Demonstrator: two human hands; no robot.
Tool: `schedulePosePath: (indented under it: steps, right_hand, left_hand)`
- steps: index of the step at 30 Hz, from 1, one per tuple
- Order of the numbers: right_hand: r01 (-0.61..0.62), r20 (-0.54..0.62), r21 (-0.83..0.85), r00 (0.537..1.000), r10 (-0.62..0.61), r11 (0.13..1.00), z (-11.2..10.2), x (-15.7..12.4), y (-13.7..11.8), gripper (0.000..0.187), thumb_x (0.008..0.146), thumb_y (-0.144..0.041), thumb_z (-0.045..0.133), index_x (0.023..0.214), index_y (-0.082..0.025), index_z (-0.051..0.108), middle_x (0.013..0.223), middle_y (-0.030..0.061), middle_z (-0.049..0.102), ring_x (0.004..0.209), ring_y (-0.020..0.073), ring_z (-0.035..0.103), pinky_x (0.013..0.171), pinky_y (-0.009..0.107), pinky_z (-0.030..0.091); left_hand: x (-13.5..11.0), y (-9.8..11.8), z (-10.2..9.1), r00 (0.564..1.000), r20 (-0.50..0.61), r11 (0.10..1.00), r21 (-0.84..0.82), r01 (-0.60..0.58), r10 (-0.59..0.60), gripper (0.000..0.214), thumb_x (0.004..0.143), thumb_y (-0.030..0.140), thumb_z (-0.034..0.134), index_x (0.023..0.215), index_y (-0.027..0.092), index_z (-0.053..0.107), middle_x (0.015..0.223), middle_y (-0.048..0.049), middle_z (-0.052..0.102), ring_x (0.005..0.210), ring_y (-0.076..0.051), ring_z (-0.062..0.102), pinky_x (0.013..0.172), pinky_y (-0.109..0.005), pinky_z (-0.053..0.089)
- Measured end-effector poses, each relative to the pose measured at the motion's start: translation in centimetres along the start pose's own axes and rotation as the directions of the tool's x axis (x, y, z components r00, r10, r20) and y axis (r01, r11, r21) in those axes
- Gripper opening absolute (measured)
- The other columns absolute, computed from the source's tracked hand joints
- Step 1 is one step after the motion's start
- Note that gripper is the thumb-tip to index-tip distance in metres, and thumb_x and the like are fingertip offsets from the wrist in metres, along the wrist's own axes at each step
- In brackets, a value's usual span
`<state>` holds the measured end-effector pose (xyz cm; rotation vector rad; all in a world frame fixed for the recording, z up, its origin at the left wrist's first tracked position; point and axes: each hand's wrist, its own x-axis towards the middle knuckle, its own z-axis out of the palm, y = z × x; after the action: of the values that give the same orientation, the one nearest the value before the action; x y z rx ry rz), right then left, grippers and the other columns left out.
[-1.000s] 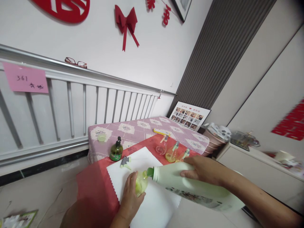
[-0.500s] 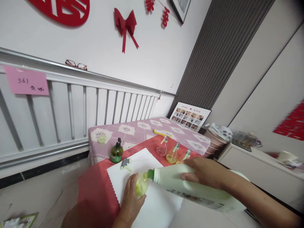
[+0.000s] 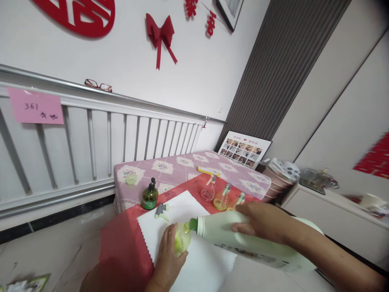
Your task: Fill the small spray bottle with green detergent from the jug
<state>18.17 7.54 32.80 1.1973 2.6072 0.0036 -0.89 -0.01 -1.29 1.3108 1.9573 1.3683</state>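
Observation:
My right hand (image 3: pixel 258 223) grips a large pale green jug (image 3: pixel 219 231) by its handle, tipped nearly on its side. Its green spout (image 3: pixel 193 224) meets the neck of a small clear spray bottle (image 3: pixel 182 239) with yellow-green liquid inside. Around that bottle my left hand (image 3: pixel 170 251) is closed, tilting it toward the spout. A grey and green spray nozzle (image 3: pixel 161 210) lies on the white sheet (image 3: pixel 194 267) just beyond my left hand. Whether liquid is flowing at the spout I cannot tell.
A dark green pump bottle (image 3: pixel 150 196) stands on the red cloth (image 3: pixel 121 235). Farther right are a clear spray bottle (image 3: pixel 208 192) and two with yellow liquid, one of them a spray bottle (image 3: pixel 221 199). A pale green cap (image 3: pixel 131 179) sits on the patterned tablecloth (image 3: pixel 182 162).
Both hands keep the jug and the spray bottle in the same pose, spout at neck. The whole view has shifted very slightly.

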Motion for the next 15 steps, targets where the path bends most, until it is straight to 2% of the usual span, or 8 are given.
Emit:
schedulePosePath:
  steps: [4, 9, 15]
  right_hand:
    - [0.0, -0.009, -0.017, 1.0, 0.0, 1.0, 0.2, 0.0, 0.2, 0.032, 0.09, -0.049, 0.059, 0.094, -0.019, 0.07, 0.103, 0.0188, 0.079, 0.09, 0.0373, 0.073, 0.069, 0.038, 0.04]
    - [0.002, -0.015, -0.019, 1.0, -0.002, 1.0, 0.3, 0.1, 0.2, 0.034, 0.09, -0.051, 0.059, 0.094, -0.02, 0.07, 0.103, 0.0182, 0.079, 0.089, 0.0369, 0.073, 0.067, 0.037, 0.038]
    - [0.005, -0.008, -0.024, 1.0, -0.005, 1.0, 0.3, 0.3, 0.2, 0.034, 0.09, -0.052, 0.058, 0.093, -0.02, 0.069, 0.104, 0.0182, 0.079, 0.089, 0.0366, 0.073, 0.068, 0.037, 0.04]
  left_hand:
    - [0.0, -0.2, -0.1, 1.0, 0.002, 1.0, -0.004, -0.009, 0.009, 0.091, 0.069, 0.022, 0.062, 0.154, 0.012, 0.032, 0.163, -0.0173, 0.041, 0.155, -0.026, 0.034, 0.132, -0.042, 0.028]
    - [0.4, -1.2, 0.0, 0.998, 0.066, 1.0, 0.017, -0.016, 0.015, 0.093, 0.071, 0.026, 0.063, 0.156, 0.013, 0.029, 0.166, -0.0175, 0.036, 0.157, -0.027, 0.031, 0.133, -0.043, 0.028]
    - [0.2, -0.7, 0.1, 1.0, 0.016, 1.0, 0.021, -0.023, 0.022, 0.091, 0.069, 0.025, 0.063, 0.154, 0.014, 0.033, 0.163, -0.0168, 0.041, 0.155, -0.027, 0.035, 0.131, -0.043, 0.031]
